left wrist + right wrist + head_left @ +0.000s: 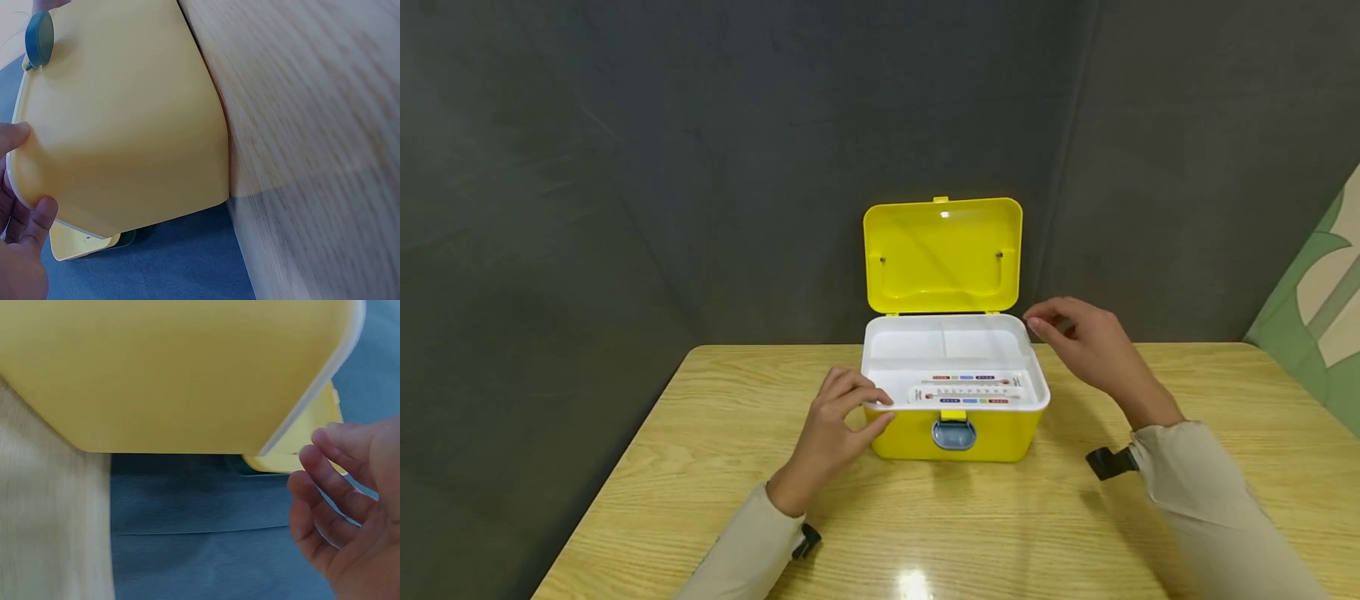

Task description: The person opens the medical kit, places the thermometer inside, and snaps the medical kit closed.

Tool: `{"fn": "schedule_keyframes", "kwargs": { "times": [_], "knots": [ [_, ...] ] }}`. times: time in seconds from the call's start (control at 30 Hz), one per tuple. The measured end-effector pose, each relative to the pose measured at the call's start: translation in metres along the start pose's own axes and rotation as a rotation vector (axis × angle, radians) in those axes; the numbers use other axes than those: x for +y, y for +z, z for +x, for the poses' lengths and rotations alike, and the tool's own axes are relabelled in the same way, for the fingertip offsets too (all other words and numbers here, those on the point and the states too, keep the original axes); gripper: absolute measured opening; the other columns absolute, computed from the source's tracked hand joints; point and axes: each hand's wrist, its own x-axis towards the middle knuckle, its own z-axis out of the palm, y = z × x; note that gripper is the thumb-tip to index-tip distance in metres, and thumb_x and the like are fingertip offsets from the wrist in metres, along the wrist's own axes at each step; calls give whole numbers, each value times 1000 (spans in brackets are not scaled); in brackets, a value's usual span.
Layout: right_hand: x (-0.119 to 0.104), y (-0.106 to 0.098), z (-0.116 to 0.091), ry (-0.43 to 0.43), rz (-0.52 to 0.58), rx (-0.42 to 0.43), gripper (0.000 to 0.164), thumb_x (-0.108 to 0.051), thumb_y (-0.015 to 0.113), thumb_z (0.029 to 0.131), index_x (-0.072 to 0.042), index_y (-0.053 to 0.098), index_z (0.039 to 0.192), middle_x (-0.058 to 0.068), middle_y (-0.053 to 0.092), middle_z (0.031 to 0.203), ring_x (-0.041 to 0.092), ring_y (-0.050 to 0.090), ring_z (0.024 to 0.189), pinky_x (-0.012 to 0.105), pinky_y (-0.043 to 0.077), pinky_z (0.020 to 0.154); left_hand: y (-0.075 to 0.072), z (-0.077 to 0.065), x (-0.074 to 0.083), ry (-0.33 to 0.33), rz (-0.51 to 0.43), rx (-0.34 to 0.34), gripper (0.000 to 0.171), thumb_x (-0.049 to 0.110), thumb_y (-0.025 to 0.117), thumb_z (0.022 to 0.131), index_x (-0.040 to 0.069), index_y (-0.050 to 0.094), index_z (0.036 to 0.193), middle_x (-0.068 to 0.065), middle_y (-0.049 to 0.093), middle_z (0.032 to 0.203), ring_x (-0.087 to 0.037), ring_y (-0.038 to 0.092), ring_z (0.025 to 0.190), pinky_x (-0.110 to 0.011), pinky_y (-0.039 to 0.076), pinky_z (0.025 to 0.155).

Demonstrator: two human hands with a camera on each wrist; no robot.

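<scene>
A yellow storage box (902, 440) stands on the table with its lid (943, 258) raised at the back. Inside its top sits a white divided tray (910, 342). Two flat white thermometers (966, 394) with coloured marks lie in the front compartment. My left hand (831, 421) pinches the front left corner of the rim, index finger over the edge and thumb outside. Beside the back right corner hovers my right hand (1090, 346), fingers loosely bent, holding nothing. In the right wrist view those fingertips (309, 456) are close to the white rim; contact is unclear.
A grey-blue latch (953, 434) hangs on the box front. The wooden table (737, 467) ends just behind the box, against a dark cloth backdrop (737, 167). A green and beige patterned panel (1322, 308) is at the far right.
</scene>
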Motion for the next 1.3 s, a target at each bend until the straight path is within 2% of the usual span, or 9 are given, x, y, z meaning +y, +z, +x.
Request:
{"fn": "schedule_keyframes", "kwargs": {
  "times": [0.23,0.47,0.7,0.9,1.13,1.3],
  "knots": [
    [13,12,18,107,63,-63,40,-39,50,104,-8,58,128,16,65,121,31,62,102,45,53,82,0,0,0,-7,-11,-3,17,7,85,77,11,73,88,0,62,90,-17,52,94,-30,50,84],
    [23,25,34,193,157,-78,48,-39,45,106,-6,47,140,20,56,130,39,54,119,56,46,99,0,-1,0,-11,-8,-1,18,6,85,76,11,73,88,0,61,90,-17,52,94,-31,50,83],
    [24,28,41,244,214,-89,61,-43,39,106,-8,30,155,23,45,148,43,44,135,60,38,110,-1,-1,1,3,0,1,18,6,85,76,11,73,88,0,61,90,-17,52,94,-31,50,82],
    [23,24,49,253,272,-135,63,-41,36,107,-14,17,160,20,35,158,42,42,139,57,40,111,-1,-1,2,-5,-8,-3,18,6,85,77,12,73,88,0,61,89,-17,52,94,-31,50,82],
    [22,23,52,242,275,-137,57,-37,39,107,-14,27,158,19,45,150,40,53,127,55,46,106,-2,0,2,-5,-9,0,18,7,86,76,12,73,88,1,61,90,-16,52,93,-29,49,82],
    [22,25,52,221,264,-111,55,-30,45,106,-10,31,155,20,49,145,39,53,128,54,46,106,-2,-1,2,6,-4,6,20,6,87,75,11,73,88,0,61,89,-17,52,93,-30,50,82]
  ]
}}
